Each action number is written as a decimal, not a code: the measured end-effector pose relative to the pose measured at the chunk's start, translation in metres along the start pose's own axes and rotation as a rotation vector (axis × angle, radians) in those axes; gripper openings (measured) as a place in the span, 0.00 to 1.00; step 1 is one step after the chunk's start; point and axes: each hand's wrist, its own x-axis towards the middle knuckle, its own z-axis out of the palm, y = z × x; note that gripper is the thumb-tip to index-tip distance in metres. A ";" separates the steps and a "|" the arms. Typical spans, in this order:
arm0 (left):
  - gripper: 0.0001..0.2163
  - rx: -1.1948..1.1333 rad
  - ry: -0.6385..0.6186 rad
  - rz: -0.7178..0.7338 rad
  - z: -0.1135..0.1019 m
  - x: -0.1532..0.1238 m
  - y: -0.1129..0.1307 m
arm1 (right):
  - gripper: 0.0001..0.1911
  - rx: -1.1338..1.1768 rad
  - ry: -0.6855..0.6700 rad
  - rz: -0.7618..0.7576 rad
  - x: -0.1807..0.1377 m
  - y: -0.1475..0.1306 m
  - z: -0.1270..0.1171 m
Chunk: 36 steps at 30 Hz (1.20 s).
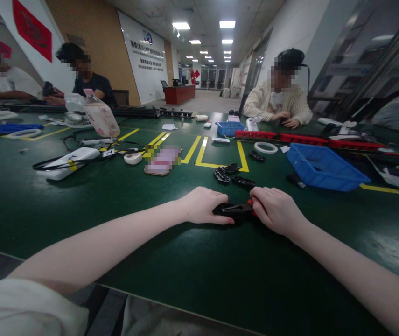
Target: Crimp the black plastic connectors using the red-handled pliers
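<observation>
My left hand is closed on a small black part, its thumb and fingers pinching it from the left. My right hand wraps round the red handles of a pair of pliers. The pliers' dark jaws point left and meet the black part; whether they grip it I cannot make out. Just beyond my hands several black plastic pieces lie on the green table.
A blue bin stands to the right, with a white tape roll beside it. At left are a phone, a white power bank with cables and a bottle. A person sits across the table.
</observation>
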 end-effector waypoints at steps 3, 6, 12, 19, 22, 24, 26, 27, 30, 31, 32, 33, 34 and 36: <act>0.20 -0.004 0.007 0.010 0.001 0.000 -0.001 | 0.10 0.006 0.004 -0.004 -0.001 0.001 0.001; 0.20 -0.022 0.013 0.012 0.001 0.000 -0.001 | 0.10 0.014 0.010 -0.012 -0.001 0.002 0.002; 0.20 -0.018 0.021 0.019 0.001 0.000 -0.001 | 0.14 0.015 0.046 -0.039 -0.003 0.003 0.002; 0.20 -0.019 0.028 0.026 0.002 -0.001 -0.002 | 0.15 0.000 0.051 -0.049 -0.003 0.004 0.002; 0.20 -0.026 0.033 0.032 0.002 -0.001 -0.002 | 0.15 -0.003 0.044 -0.057 -0.002 0.003 0.002; 0.20 -0.027 0.034 0.033 0.002 0.000 -0.002 | 0.15 -0.003 0.041 -0.063 -0.002 0.003 0.002; 0.20 -0.024 0.035 0.032 0.002 0.000 -0.002 | 0.16 -0.004 0.041 -0.067 -0.002 0.003 0.002; 0.20 -0.023 0.037 0.032 0.003 0.000 -0.002 | 0.16 -0.005 0.042 -0.068 -0.002 0.003 0.003; 0.20 -0.020 0.035 0.032 0.003 0.000 -0.002 | 0.16 -0.010 0.043 -0.070 -0.002 0.003 0.004; 0.20 -0.019 0.031 0.029 0.003 -0.001 -0.002 | 0.17 -0.012 0.043 -0.070 -0.002 0.003 0.004; 0.20 -0.020 0.025 0.027 0.003 -0.001 -0.002 | 0.17 -0.014 0.041 -0.070 -0.002 0.003 0.004; 0.20 -0.022 0.019 0.026 0.003 -0.001 -0.002 | 0.17 -0.016 0.039 -0.070 -0.002 0.003 0.004; 0.19 -0.025 0.015 0.025 0.003 -0.001 -0.002 | 0.17 -0.017 0.036 -0.069 -0.002 0.003 0.004; 0.19 -0.028 0.017 0.025 0.002 -0.001 -0.002 | 0.17 -0.016 0.028 -0.067 -0.002 0.003 0.004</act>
